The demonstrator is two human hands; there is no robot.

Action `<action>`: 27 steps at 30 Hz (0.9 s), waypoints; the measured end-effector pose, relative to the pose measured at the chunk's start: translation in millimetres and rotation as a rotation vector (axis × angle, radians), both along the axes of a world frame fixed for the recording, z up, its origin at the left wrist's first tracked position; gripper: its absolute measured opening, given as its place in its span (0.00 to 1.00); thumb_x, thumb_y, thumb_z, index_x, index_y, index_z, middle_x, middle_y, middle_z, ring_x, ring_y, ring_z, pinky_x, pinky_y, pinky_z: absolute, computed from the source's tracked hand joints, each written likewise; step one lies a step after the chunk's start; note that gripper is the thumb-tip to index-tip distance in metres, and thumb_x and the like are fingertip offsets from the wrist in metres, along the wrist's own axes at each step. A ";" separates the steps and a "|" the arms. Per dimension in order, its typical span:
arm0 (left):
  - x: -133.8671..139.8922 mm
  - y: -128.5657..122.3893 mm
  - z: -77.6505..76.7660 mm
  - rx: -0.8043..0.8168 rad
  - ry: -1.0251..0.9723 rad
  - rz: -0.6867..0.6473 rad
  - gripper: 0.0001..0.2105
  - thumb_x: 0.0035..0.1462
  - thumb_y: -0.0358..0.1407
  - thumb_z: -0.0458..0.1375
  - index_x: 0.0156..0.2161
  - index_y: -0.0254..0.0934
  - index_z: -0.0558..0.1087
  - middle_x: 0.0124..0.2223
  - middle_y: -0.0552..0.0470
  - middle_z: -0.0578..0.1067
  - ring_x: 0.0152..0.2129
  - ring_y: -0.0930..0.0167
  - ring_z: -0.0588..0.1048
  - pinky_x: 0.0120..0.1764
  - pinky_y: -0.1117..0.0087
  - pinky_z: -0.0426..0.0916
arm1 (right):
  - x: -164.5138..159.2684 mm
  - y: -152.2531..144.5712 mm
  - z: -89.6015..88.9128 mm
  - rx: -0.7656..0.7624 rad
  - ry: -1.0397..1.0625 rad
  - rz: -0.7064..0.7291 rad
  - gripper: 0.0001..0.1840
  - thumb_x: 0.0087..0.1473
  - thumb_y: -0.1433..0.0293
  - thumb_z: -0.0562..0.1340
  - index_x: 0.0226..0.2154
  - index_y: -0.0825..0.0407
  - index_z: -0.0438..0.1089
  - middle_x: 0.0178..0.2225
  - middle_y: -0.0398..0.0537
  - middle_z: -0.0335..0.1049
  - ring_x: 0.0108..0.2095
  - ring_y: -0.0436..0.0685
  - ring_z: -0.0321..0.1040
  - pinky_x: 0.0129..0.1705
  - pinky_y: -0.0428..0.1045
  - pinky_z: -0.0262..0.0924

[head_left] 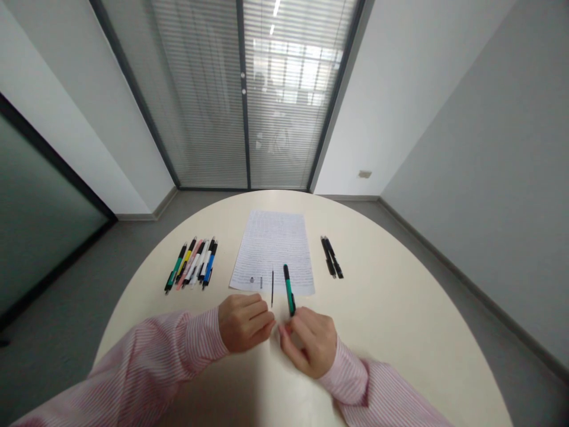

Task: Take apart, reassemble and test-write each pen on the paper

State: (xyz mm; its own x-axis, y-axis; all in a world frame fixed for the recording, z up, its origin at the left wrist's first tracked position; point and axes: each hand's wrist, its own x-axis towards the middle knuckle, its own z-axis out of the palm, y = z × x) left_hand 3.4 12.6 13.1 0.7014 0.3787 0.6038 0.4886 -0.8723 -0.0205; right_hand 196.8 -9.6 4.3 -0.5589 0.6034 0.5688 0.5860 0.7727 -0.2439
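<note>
My left hand [246,321] is closed, with its fingers curled, just in front of the paper's near edge. My right hand [310,342] is also closed, fingers bent towards the thumb, its tips close to my left hand's. Whatever either hand may hold is hidden or too small to name. A green and black pen [288,290] lies partly on the paper, its near end right at my right hand's fingers; whether they touch it I cannot tell. Left of it is a thin dark pen refill [272,287]. A small spring [261,282] and a tiny dark pen part [252,279] rest on the paper.
A sheet covered in writing [275,243] lies mid-table. Several pens in mixed colours [195,264] are bunched at the left. Two black pens [332,257] lie side by side at the right. The round table [386,314] has a curved edge; a glass partition with blinds stands beyond.
</note>
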 end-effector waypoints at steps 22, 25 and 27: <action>-2.5 -7.1 -8.4 -0.338 0.282 -0.008 0.04 0.41 0.31 0.52 0.20 0.37 0.61 0.18 0.56 0.68 0.13 0.73 0.67 0.16 0.73 0.53 | -17.3 -9.1 -9.4 -0.016 -0.328 0.243 0.09 0.50 0.70 0.51 0.22 0.52 0.60 0.18 0.41 0.63 0.15 0.47 0.56 0.18 0.49 0.34; -2.6 -7.6 -8.2 -0.339 0.285 -0.002 0.04 0.42 0.31 0.52 0.20 0.37 0.60 0.18 0.56 0.68 0.13 0.73 0.67 0.16 0.73 0.54 | -15.3 -9.8 -7.0 -0.045 -0.302 0.251 0.10 0.50 0.69 0.51 0.20 0.52 0.59 0.17 0.40 0.62 0.15 0.47 0.55 0.18 0.48 0.36; -2.7 -7.4 -8.4 -0.339 0.291 -0.007 0.05 0.42 0.31 0.51 0.20 0.36 0.60 0.18 0.56 0.67 0.13 0.74 0.67 0.16 0.74 0.54 | -11.9 -8.7 -4.0 -0.077 -0.247 0.244 0.11 0.49 0.67 0.52 0.19 0.51 0.58 0.16 0.40 0.59 0.15 0.47 0.54 0.18 0.48 0.38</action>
State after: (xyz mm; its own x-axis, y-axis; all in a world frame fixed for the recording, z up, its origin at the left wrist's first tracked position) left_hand 0.7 5.2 4.7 0.8274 0.5154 0.2232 0.4985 -0.8569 0.1311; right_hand 184.9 -18.3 0.4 -0.8068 0.4711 0.3565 0.4349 0.8820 -0.1813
